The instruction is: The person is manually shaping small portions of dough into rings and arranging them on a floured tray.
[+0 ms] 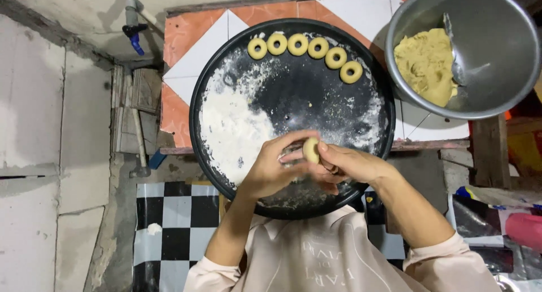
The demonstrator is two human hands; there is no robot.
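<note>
Between the fingertips of both hands sits a small piece of dough (311, 150), pale yellow-beige, smooth and rounded, roughly a short oval lump. The left hand (270, 169) curls its fingers around the near side of it, thumb and forefinger closed against its edge. The right hand (351, 163) pinches it from the other side, fingers bent and pressed to the lump, so both hands are closed on the same piece. The dough is held just above the lower middle of a wide round black tray (209, 77).

A thick drift of white flour (234, 128) covers the left part of the tray, thinning to smears and specks toward the right. Along the far rim lies a curved row of six dough rings (305, 50), the same pale yellow, each with a neat hole in the middle, lying side by side and nearly touching.

Beyond the tray to the right stands a metal bowl (497, 27) with a mass of rough, crumbly yellow dough (424, 63) heaped on its left side and a spoon (456, 55) resting beside it. The tray sits on an orange-and-white tiled surface (192, 38).
</note>
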